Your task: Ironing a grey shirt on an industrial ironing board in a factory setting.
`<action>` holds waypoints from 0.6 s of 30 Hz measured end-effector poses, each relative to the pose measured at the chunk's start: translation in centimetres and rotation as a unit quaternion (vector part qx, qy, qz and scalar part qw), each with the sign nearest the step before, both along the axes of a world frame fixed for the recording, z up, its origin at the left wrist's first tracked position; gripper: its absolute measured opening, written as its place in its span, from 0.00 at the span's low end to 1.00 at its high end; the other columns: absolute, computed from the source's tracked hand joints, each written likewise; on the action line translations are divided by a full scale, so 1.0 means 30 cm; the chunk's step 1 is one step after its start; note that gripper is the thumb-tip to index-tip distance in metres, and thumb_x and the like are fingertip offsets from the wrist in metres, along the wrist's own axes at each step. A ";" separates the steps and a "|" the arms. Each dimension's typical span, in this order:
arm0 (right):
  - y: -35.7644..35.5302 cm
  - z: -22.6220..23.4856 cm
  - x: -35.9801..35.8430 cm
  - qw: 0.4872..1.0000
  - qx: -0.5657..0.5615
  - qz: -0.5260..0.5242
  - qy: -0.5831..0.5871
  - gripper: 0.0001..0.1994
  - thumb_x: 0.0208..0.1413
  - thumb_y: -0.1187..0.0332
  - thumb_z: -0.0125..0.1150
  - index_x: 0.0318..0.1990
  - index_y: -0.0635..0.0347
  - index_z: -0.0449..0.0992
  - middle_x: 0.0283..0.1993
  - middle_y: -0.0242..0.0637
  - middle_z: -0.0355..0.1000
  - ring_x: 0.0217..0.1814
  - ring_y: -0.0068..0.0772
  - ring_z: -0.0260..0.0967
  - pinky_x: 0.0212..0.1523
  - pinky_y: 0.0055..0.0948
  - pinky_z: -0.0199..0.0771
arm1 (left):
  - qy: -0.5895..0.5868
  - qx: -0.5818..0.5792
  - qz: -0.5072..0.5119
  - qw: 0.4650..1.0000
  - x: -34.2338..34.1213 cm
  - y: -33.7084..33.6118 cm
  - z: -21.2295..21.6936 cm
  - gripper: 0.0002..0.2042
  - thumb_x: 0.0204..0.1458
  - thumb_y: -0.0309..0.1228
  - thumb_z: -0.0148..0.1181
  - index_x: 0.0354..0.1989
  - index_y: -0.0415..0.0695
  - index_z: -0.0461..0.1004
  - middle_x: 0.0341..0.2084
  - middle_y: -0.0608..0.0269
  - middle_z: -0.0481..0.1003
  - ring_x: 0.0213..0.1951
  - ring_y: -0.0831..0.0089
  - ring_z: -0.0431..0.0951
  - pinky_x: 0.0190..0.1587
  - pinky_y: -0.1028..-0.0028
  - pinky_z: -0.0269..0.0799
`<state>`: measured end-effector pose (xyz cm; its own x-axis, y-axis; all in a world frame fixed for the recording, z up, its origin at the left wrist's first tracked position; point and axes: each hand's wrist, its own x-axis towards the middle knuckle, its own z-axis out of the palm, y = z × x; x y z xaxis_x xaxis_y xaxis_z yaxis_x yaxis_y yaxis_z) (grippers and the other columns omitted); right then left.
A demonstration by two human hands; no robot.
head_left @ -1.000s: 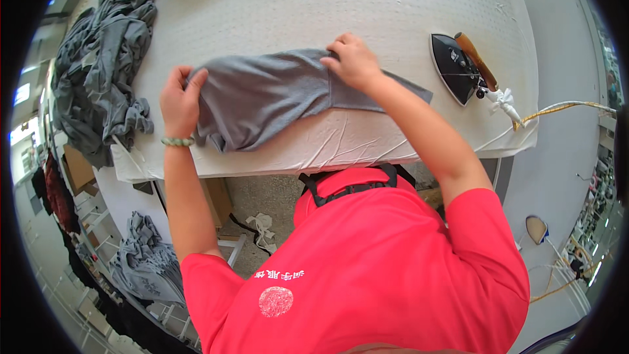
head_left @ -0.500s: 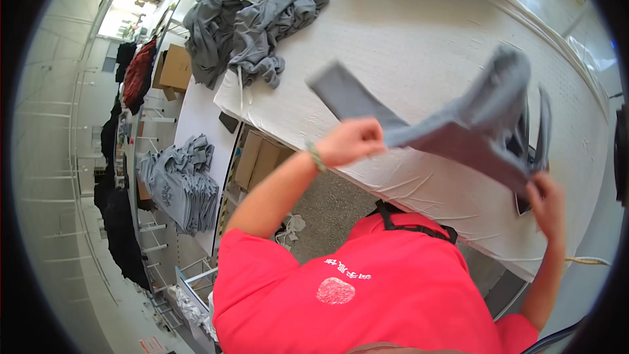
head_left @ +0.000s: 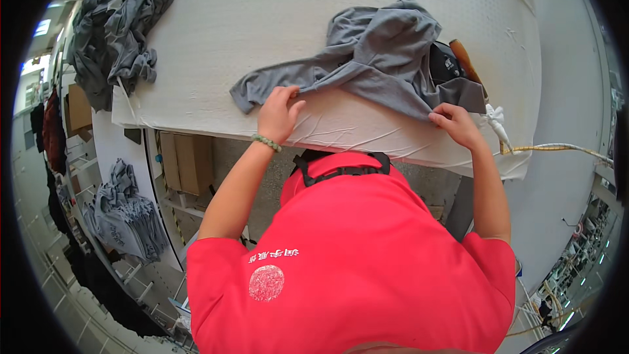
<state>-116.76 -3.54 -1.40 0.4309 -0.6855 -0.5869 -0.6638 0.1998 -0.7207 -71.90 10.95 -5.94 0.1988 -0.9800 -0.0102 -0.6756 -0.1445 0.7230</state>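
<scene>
A grey long-sleeved garment (head_left: 386,39) lies rumpled on the white cloth-covered table (head_left: 229,19), with one sleeve stretched toward the left. My left hand (head_left: 278,117) is closed at the garment's near edge, beside that sleeve, its fingers on the fabric. With bent fingers, my right hand (head_left: 457,123) pinches the near right corner of the cloth. Just beyond my right hand, a black iron (head_left: 445,65) with a brown handle (head_left: 464,60) stands partly covered by the garment.
A heap of grey garments (head_left: 121,19) hangs over the table's far left corner. Folded grey garments (head_left: 124,216) are stacked on a lower white surface at left. Cardboard boxes (head_left: 190,162) sit under the table. A hose (head_left: 557,149) runs off at right.
The garment was in the air and blurred; now it lies down on the table. Both hands have lowered to its near edge. The view has shifted, so the heap appears farther left.
</scene>
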 end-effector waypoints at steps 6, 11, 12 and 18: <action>0.016 0.006 -0.034 0.998 0.039 -0.028 -0.041 0.11 0.67 0.65 0.68 0.44 0.65 0.79 0.39 0.28 0.77 0.41 0.20 0.73 0.45 0.25 0.76 | -0.017 -0.017 -0.006 1.000 -0.059 -0.096 0.028 0.12 0.58 0.34 0.69 0.46 0.42 0.82 0.38 0.56 0.80 0.41 0.62 0.82 0.46 0.66 0.78; -0.015 -0.007 -0.042 0.998 -0.002 -0.031 -0.057 0.10 0.66 0.65 0.68 0.43 0.65 0.79 0.36 0.28 0.77 0.39 0.19 0.72 0.42 0.24 0.75 | -0.124 0.122 -0.067 0.982 -0.086 -0.189 0.021 0.12 0.58 0.37 0.66 0.43 0.42 0.84 0.38 0.53 0.83 0.41 0.60 0.84 0.46 0.66 0.79; -0.031 0.005 -0.044 0.998 -0.036 -0.018 -0.054 0.11 0.66 0.65 0.68 0.44 0.65 0.79 0.35 0.29 0.77 0.38 0.19 0.71 0.41 0.25 0.74 | -0.119 0.122 -0.080 0.982 -0.065 -0.201 0.027 0.12 0.58 0.37 0.65 0.43 0.42 0.84 0.38 0.52 0.84 0.40 0.60 0.85 0.44 0.65 0.79; -0.037 0.395 0.015 0.979 -0.199 -0.022 -0.047 0.08 0.65 0.69 0.69 0.43 0.66 0.79 0.34 0.28 0.77 0.37 0.18 0.74 0.40 0.24 0.76 | 0.093 0.023 0.018 0.995 0.080 -0.230 0.429 0.12 0.66 0.32 0.62 0.50 0.37 0.83 0.34 0.62 0.84 0.33 0.78 0.82 0.38 0.76 0.78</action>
<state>-116.30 -4.64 10.46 0.4356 -0.8707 -0.2281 -0.5871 -0.0828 -0.8052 -69.49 4.06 6.93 0.2247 -0.9698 -0.0948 -0.5239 -0.2022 0.8275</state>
